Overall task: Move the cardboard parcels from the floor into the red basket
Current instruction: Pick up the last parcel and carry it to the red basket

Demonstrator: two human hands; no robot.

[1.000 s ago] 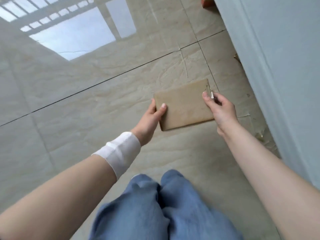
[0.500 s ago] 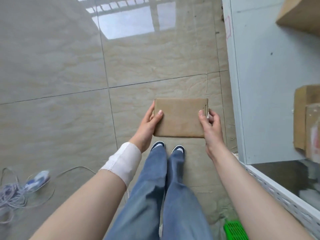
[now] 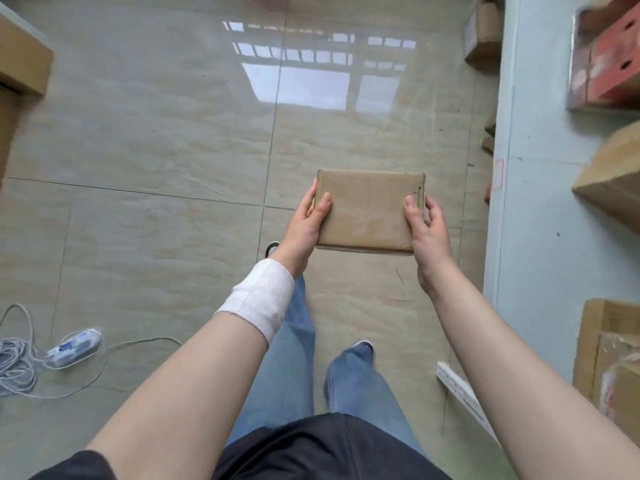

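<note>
A flat brown cardboard parcel (image 3: 367, 209) hangs level in the air above the tiled floor, in front of my legs. My left hand (image 3: 306, 225) grips its left edge, thumb on top. My right hand (image 3: 427, 230) grips its right edge the same way. A white band wraps my left wrist. No red basket shows in this view.
A pale blue shelf unit (image 3: 526, 202) stands on the right with cardboard boxes (image 3: 613, 181) and a red-printed box (image 3: 609, 64) on it. More boxes (image 3: 20, 64) sit at the far left. A power strip (image 3: 74, 348) with loose cable lies on the floor at the lower left.
I have risen from a crouch to standing, and the view swung round. The parcel stays in both hands, now higher above the floor and level.
</note>
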